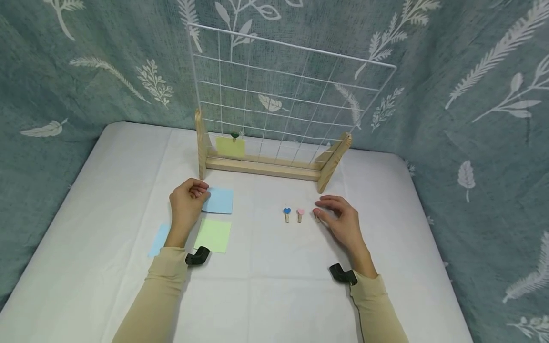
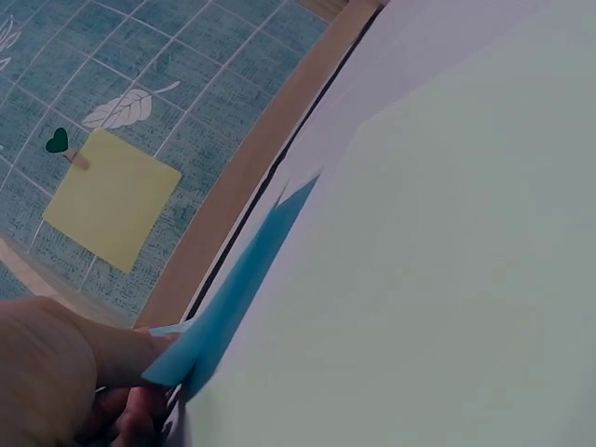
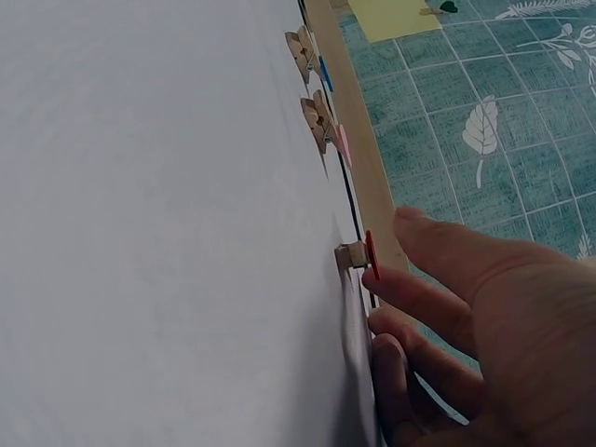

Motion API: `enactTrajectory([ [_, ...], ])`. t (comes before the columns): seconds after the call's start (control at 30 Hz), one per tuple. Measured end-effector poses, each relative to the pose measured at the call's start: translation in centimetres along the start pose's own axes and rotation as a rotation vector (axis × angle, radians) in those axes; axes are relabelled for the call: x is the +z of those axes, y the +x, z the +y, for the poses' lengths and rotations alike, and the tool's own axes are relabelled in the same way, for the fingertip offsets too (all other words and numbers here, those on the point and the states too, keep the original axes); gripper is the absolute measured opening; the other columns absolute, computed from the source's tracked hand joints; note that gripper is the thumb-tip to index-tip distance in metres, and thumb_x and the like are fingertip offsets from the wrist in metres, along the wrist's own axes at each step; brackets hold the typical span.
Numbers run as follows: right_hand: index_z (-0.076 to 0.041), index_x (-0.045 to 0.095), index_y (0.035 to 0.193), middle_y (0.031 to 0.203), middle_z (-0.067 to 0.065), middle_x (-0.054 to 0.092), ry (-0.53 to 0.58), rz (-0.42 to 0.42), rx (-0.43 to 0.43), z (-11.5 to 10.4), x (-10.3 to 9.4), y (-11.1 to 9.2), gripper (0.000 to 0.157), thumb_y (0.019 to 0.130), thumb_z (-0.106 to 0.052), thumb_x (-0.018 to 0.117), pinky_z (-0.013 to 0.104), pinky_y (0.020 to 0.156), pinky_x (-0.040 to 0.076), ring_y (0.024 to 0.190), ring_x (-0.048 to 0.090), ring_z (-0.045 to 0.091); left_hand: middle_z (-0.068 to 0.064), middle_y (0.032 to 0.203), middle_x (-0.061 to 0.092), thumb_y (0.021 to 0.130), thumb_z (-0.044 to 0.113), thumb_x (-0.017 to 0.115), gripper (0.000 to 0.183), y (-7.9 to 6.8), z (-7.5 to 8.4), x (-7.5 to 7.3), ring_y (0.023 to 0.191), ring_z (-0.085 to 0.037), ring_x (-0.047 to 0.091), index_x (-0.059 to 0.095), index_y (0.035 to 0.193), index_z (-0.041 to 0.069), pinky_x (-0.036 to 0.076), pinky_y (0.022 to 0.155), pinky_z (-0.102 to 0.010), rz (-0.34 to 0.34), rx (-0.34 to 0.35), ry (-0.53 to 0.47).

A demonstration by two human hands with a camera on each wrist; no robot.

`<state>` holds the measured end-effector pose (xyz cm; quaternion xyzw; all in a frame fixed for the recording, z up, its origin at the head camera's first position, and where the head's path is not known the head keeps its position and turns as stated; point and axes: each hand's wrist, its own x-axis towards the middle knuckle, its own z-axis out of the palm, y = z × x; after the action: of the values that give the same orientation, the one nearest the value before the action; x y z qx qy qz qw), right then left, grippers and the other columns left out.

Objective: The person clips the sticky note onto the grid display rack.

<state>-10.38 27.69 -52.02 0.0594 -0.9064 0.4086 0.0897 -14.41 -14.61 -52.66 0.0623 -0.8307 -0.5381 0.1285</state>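
My left hand [image 1: 186,202] pinches the left edge of a blue sticky note [image 1: 219,200]. In the left wrist view, that note curves up from the thumb and fingers. At the right, my right hand [image 1: 339,220] is by a small wooden clothespin with a red heart [image 3: 372,254]. One fingertip meets or nearly meets the heart, while the thumb stands apart from it. To its left lie two more mini clothespins, one with a pink heart [image 1: 300,211] and one with a blue heart [image 1: 287,210]. A light green note [image 1: 216,236] lies nearer me.
Behind the hands stands a white wire grid [image 1: 274,95] on a wooden base [image 1: 261,168]. A green-heart clothespin [image 2: 58,141] holds a yellow note [image 1: 230,147] on it. Another blue note [image 1: 159,240] lies partly behind my left forearm. White cloth [image 1: 266,305] covers the table.
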Motion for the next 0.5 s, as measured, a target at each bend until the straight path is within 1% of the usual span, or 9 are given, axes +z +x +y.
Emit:
enactTrajectory([
  [0.2, -0.012, 0.08, 0.114, 0.131, 0.006, 0.069, -0.021, -0.015, 0.002, 0.04, 0.19, -0.21, 0.025, 0.091, -0.019, 0.086, 0.021, 0.109, 0.044, 0.131, 0.061, 0.024, -0.014, 0.084, 0.071, 0.089, -0.004, 0.08, 0.009, -0.1, -0.15, 0.06, 0.072, -0.021, 0.054, 0.075, 0.094, 0.001, 0.039, 0.06, -0.015, 0.009, -0.001, 0.015],
  [0.33, -0.013, 0.081, 0.108, 0.131, 0.006, 0.069, -0.037, -0.013, -0.017, 0.16, 0.18, -0.01, 0.023, 0.087, -0.017, 0.089, 0.026, 0.11, 0.045, 0.131, 0.06, 0.025, -0.015, 0.084, 0.07, 0.09, -0.004, 0.079, 0.008, -0.08, -0.01, 0.11, 0.071, -0.021, 0.053, 0.074, 0.094, 0.0, 0.038, 0.06, -0.016, 0.015, 0.012, 0.005],
  [0.4, -0.012, 0.081, 0.104, 0.129, 0.005, 0.069, -0.035, -0.012, -0.012, 0.2, 0.15, 0.08, 0.021, 0.086, -0.016, 0.089, 0.024, 0.109, 0.044, 0.13, 0.061, 0.024, -0.016, 0.084, 0.07, 0.091, -0.004, 0.079, 0.007, -0.04, 0.01, 0.15, 0.071, -0.021, 0.053, 0.074, 0.094, 0.0, 0.037, 0.06, -0.015, 0.017, 0.014, 0.001],
  [0.5, -0.011, 0.08, 0.101, 0.124, 0.004, 0.071, 0.004, -0.011, 0.012, 0.21, 0.09, 0.08, 0.02, 0.085, -0.014, 0.09, 0.017, 0.107, 0.042, 0.125, 0.063, 0.021, -0.017, 0.085, 0.07, 0.091, -0.004, 0.078, 0.006, -0.06, 0.02, 0.23, 0.072, -0.021, 0.052, 0.074, 0.095, -0.001, 0.037, 0.06, -0.014, 0.016, 0.012, -0.007],
])
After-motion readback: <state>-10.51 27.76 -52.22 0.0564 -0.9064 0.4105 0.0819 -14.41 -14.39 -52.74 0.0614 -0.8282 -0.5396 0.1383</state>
